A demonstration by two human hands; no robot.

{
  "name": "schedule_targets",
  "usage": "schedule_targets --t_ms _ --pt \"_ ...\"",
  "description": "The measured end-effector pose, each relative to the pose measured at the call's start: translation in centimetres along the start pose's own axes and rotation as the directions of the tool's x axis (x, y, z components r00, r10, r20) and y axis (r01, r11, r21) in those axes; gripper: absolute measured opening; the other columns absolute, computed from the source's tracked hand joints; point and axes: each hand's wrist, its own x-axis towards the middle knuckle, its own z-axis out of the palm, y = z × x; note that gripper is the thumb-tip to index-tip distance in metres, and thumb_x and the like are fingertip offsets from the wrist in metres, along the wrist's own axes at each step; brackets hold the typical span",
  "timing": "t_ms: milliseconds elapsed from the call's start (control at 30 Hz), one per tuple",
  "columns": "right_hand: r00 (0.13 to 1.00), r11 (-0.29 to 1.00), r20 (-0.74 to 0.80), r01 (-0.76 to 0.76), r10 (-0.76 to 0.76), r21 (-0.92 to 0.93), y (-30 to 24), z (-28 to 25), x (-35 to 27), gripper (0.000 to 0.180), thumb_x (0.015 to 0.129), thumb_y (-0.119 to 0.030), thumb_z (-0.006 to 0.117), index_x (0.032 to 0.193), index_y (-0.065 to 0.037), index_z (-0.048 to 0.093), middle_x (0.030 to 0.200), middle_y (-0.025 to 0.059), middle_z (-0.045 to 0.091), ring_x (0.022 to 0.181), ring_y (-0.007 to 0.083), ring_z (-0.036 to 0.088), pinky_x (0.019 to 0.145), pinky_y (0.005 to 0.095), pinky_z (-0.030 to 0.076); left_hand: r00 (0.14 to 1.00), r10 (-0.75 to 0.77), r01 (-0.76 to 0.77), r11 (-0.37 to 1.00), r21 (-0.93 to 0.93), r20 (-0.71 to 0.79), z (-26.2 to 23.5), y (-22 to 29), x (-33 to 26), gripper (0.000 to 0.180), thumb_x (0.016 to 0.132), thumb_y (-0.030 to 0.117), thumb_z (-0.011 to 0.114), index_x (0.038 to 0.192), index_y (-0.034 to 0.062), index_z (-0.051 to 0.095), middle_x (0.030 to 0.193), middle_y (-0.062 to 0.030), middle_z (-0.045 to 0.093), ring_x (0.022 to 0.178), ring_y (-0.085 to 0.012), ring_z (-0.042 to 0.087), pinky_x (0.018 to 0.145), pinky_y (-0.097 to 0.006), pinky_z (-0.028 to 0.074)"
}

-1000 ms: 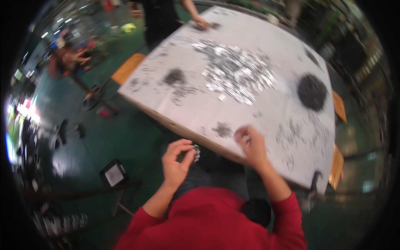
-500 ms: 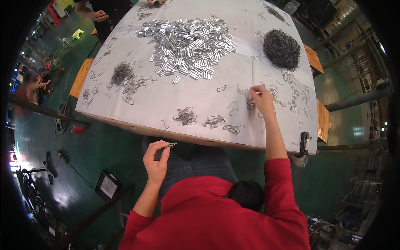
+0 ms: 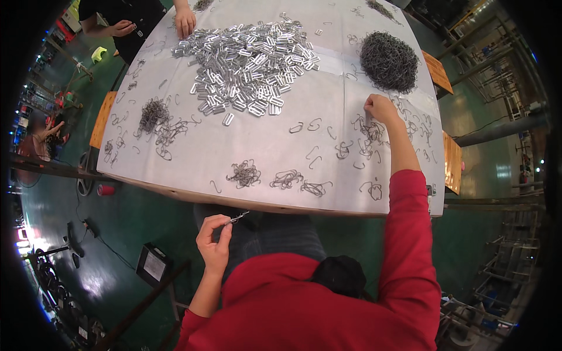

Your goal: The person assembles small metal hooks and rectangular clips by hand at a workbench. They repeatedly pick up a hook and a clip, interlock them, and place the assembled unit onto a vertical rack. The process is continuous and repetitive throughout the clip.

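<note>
My left hand (image 3: 214, 243) is held just off the table's near edge, pinching a small silver metal buckle (image 3: 239, 217) between thumb and fingertips. Over the right part of the table, my right hand (image 3: 382, 109) has its fingers curled closed; whatever may be in them is hidden. Beyond it rises a big dark pile of wire hooks (image 3: 389, 62), and loose hooks (image 3: 372, 133) lie below and beside the hand. A broad heap of flat silver slotted buckles (image 3: 249, 67) covers the table's far middle.
Smaller hook piles lie at the left (image 3: 154, 114) and along the near edge (image 3: 244, 174) of the white-covered table (image 3: 205, 137). Across the table, a co-worker's one hand (image 3: 185, 23) touches the buckle heap; the other hand (image 3: 123, 28) holds a small metal piece.
My right hand has moved farther away, toward the dark hook pile, and its fingers have curled in. A co-worker's hand has come onto the buckle heap. My left hand keeps its pinch.
</note>
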Motion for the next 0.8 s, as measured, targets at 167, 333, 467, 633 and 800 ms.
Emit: schedule_targets --t_ms 167,333,467,633,800 --pt "0.99 0.966 -0.091 0.123 -0.105 0.226 -2.1 0.5 -1.8 0.016 0.077 -0.019 0.067 0.088 -0.008 0.066 0.083 0.0094 0.065 0.08 0.0241 0.061 0.073 0.0346 0.048 1.0 -0.005 0.006 1.0 -0.005 0.019 0.4 0.1 -0.1 0.012 0.077 -0.004 0.063 0.089 -0.0005 0.062 0.09 -0.0103 0.063 0.083 -0.0186 0.06 0.077 -0.027 0.046" --pt "0.978 0.964 0.098 0.16 -0.184 0.212 -8.5 -0.1 -5.5 0.018 0.078 -0.023 0.068 0.088 -0.008 0.066 0.089 0.009 0.065 0.079 0.0251 0.062 0.072 0.0358 0.048 0.995 -0.015 0.014 1.0 0.008 0.102 -0.1 -0.1 -0.1 0.013 0.08 -0.005 0.06 0.093 -0.0009 0.061 0.096 -0.0098 0.06 0.091 -0.0167 0.057 0.083 -0.027 0.044" --pt "0.986 0.999 0.163 0.04 -0.041 0.012 -13.0 1.2 -7.8 0.016 0.081 -0.021 0.065 0.088 -0.007 0.066 0.091 0.0107 0.063 0.082 0.0281 0.063 0.072 0.0383 0.049 0.996 -0.003 0.001 1.0 0.021 0.093 -0.4 0.2 -0.2 0.013 0.08 -0.005 0.06 0.093 -0.0009 0.061 0.096 -0.0097 0.06 0.09 -0.0164 0.057 0.082 -0.027 0.044" --pt "0.991 0.991 -0.018 0.132 -0.132 0.002 -13.3 4.0 -8.8 0.015 0.083 -0.019 0.061 0.086 -0.004 0.062 0.089 0.0118 0.062 0.082 0.0312 0.062 0.071 0.0413 0.049 0.999 0.037 -0.037 0.999 0.03 0.008 0.1 0.4 -0.1 0.012 0.076 -0.005 0.064 0.088 0.0005 0.063 0.088 -0.0097 0.064 0.081 -0.0189 0.06 0.074 -0.027 0.047" --pt "0.996 0.95 0.04 0.068 -0.084 0.305 -14.4 4.1 -9.4 0.015 0.082 -0.019 0.062 0.089 -0.005 0.063 0.091 0.0093 0.062 0.082 0.0282 0.061 0.072 0.0384 0.047 0.998 0.064 -0.065 0.996 0.055 0.02 0.1 1.1 0.0 0.012 0.076 -0.003 0.066 0.087 0.0012 0.064 0.088 -0.0093 0.064 0.08 -0.0199 0.06 0.073 -0.028 0.047"
